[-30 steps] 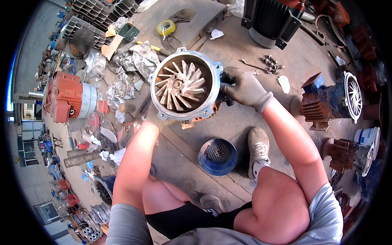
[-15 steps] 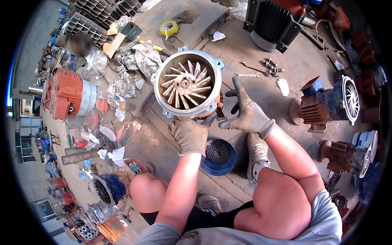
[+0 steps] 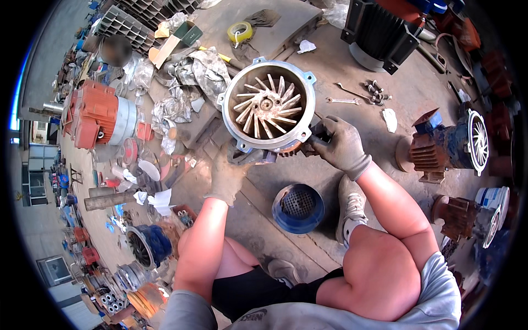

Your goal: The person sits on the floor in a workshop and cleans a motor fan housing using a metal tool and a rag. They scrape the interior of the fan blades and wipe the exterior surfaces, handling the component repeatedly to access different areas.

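Observation:
An electric motor stands on end in front of me, its round grey housing opening upward. Inside sits a pale, worn fan wheel with radiating blades. My right hand, in a grey work glove, has its fingers curled against the motor's near right side, below the rim. My left hand, gloved too, is at the motor's near left side. Its fingers are smeared and partly hidden, so its grip does not show. Nearer to me lies a blue round cover with a perforated grille.
Two spanners, an open-ended one among them, lie right of the motor beside several bolts. A black motor stands far right; a red one lies left. Crumpled plastic and yellow tape are beyond.
My left hand has moved left along the motor's near side. My right hand, spread before, has curled its fingers at the motor's right side. The whole view has shifted slightly.

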